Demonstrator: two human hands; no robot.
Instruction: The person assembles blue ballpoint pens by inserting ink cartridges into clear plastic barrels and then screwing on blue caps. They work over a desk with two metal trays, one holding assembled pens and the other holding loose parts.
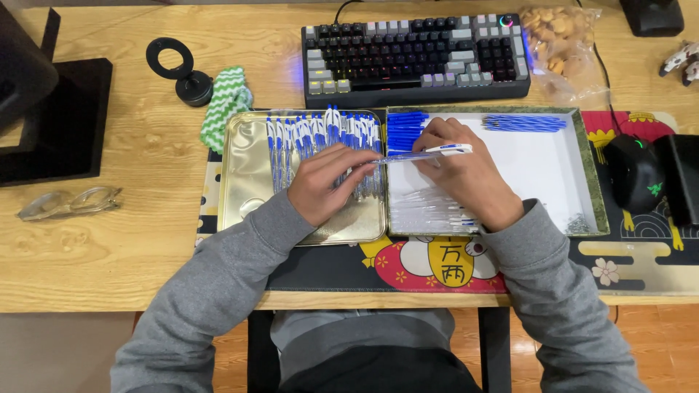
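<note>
My left hand [326, 182] and my right hand [466, 175] hold one clear and blue pen [419, 154] between them, level, above the join of two trays. The left hand pinches its left end; the right hand grips the white and blue cap end. Under the left hand a gold metal tray [244, 175] holds a row of several finished blue and white pens [320, 135]. Under the right hand a white tray [539, 167] holds blue caps [404, 127], blue refills [524, 122], clear pen barrels [426, 211] and small springs [579, 224].
A black keyboard [415, 54] lies behind the trays, a bag of snacks [561, 44] to its right. A black mouse [637, 175] sits at the right. Glasses [69, 204], a monitor base [54, 124], a black ring stand [178, 69] and a green-white cloth [226, 102] are at the left.
</note>
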